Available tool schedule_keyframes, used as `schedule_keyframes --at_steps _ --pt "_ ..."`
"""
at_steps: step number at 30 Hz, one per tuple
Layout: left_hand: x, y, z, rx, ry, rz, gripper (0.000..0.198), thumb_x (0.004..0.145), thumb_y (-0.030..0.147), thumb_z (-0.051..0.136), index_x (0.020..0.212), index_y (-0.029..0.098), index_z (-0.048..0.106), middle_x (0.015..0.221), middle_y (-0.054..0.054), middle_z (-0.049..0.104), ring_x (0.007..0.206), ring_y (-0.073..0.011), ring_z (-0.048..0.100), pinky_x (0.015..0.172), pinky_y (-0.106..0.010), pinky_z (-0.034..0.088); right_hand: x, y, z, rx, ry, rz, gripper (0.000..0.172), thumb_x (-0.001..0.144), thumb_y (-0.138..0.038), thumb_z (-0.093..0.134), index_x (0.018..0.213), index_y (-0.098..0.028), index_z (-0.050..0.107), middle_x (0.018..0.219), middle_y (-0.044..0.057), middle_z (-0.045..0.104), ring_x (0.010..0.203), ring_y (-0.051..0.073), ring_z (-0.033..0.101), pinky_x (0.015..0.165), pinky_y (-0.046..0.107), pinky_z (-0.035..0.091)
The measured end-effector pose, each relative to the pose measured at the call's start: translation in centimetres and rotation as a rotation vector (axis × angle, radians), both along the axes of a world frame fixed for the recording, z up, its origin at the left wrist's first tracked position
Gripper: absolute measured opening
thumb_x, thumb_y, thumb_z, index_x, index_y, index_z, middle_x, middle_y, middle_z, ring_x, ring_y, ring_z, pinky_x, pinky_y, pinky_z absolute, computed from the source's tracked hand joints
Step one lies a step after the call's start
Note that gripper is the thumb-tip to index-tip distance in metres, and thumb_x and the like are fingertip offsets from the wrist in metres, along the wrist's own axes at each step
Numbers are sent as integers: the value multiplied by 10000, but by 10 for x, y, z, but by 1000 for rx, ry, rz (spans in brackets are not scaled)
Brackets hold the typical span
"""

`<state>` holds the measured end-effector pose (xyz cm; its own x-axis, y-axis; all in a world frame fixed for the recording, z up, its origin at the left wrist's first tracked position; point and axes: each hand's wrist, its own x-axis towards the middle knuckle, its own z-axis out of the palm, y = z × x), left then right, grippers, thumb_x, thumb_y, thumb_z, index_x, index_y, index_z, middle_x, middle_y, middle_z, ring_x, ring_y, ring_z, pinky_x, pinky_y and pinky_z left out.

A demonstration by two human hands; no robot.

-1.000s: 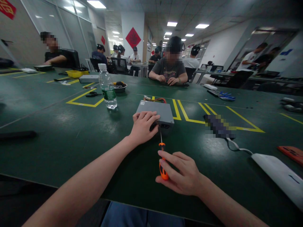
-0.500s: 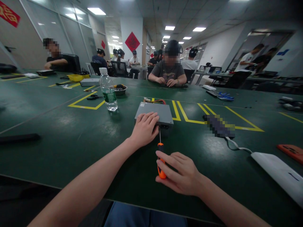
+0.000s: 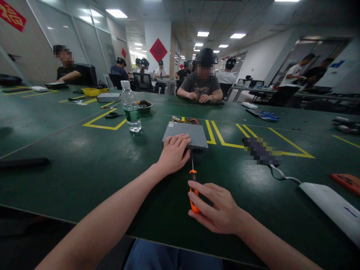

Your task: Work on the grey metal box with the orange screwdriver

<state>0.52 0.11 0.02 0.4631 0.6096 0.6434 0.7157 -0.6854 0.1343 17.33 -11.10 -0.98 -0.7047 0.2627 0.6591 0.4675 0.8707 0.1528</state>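
Observation:
A grey metal computer power supply [image 3: 197,134] lies on the green table, coloured cables showing at its far side. My left hand [image 3: 174,153] grips its near left part, fingers spread over the top and thumb down at the front face. Below it, my right hand [image 3: 218,208] holds an orange and black screwdriver [image 3: 194,205] by the handle, between the fingers and the thumb. The thin shaft points away from me and meets the lower front of the power supply near my left thumb. Its tip and whatever it touches are hidden.
A water bottle [image 3: 131,112] stands left of the power supply, near a metal bowl [image 3: 144,108]. To the right lie a blurred dark device [image 3: 260,150], a cabled white device [image 3: 332,204] and an orange phone [image 3: 345,183]. A person [image 3: 201,86] sits opposite.
The screwdriver handle has turned in my right fingers, showing a different side of its orange and black grip. My left hand keeps its place on the power supply. The whole view has shifted slightly.

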Motion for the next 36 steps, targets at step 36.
schedule_keyframes --at_steps 36 --pt "0 2 -2 39 2 7 295 853 243 486 1144 198 486 1286 -56 532 1212 -210 432 981 -391 291 -3 1 0 -52 -45 -43 304 895 -350 478 1044 -94 549 1033 170 633 921 198 616 744 323 525"
